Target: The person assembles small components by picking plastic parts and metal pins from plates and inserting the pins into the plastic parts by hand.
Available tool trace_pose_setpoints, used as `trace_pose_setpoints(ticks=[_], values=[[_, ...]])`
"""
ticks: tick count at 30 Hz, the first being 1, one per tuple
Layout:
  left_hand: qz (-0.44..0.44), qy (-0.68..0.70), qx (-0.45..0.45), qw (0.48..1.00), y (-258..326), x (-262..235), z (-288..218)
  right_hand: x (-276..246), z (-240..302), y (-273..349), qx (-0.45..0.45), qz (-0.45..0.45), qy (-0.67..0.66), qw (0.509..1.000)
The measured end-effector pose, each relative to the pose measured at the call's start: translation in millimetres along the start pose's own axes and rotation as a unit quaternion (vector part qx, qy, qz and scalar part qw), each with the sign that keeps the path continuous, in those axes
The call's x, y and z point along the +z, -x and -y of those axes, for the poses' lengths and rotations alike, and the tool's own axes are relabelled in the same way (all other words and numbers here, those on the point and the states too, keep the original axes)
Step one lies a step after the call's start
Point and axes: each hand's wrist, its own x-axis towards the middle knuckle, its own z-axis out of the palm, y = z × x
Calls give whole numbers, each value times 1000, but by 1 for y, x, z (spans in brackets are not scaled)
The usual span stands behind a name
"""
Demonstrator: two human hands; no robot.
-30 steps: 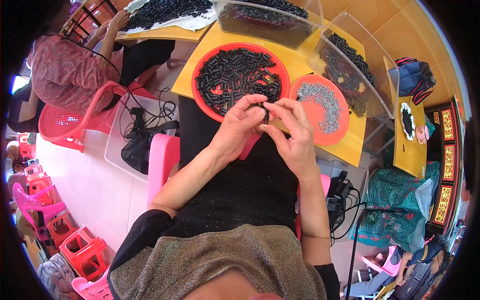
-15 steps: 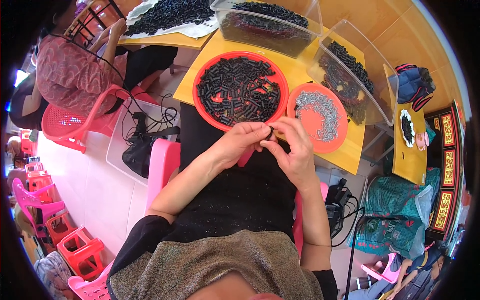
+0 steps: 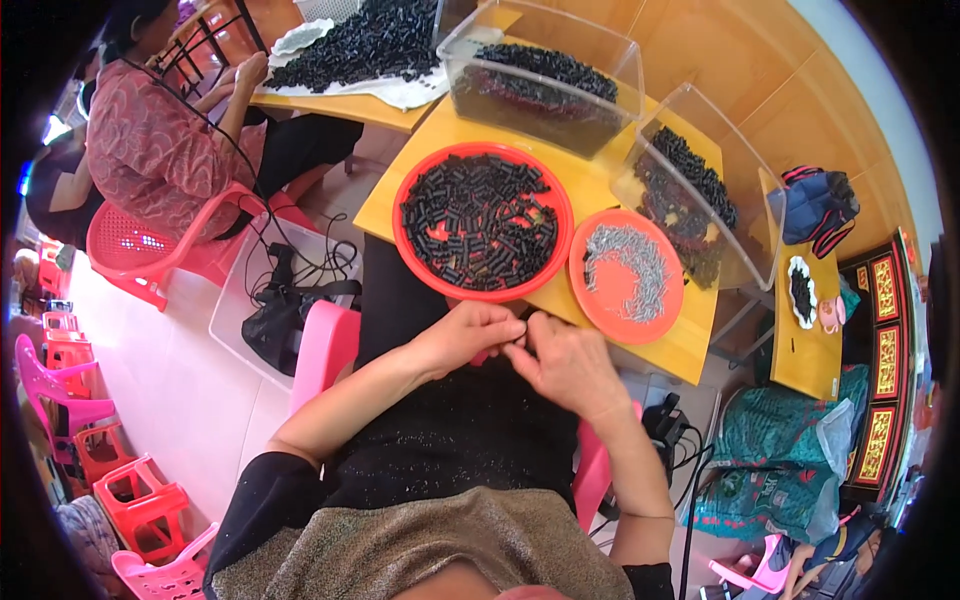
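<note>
My left hand [image 3: 466, 338] and my right hand [image 3: 572, 362] meet in front of my lap, just below the near edge of the table. Their fingertips are pinched together around a small black piece [image 3: 522, 322], mostly hidden by the fingers. Beyond them, a red round tray [image 3: 402, 252] holds many short black tubes [image 3: 480, 205]. To its right lies an orange-red plate [image 3: 607, 300] with small silver metal pins [image 3: 650, 270] spread in a curve.
Two clear plastic bins [image 3: 545, 125] [image 3: 735, 240] with black pieces stand at the back of the yellow table [image 3: 690, 358]. A co-worker [image 3: 170, 150] sits at left beside another table heaped with black pieces [image 3: 370, 45]. Pink chair arms [image 3: 328, 345] flank me.
The view has tilted, so the table and trays appear lower. My hands have drawn closer together, the right one turned with its back up, and the black piece shows less.
</note>
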Motion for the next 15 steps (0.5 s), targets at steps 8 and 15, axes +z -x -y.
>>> trace_pose_setpoints(ticks=[8,15], values=[[7,-43,-18,999,48,-15,30,45,27,18,-34,-5,-34,999],[75,-64,-57,993,65,-22,37,70,35,41,-52,-26,-87,995]])
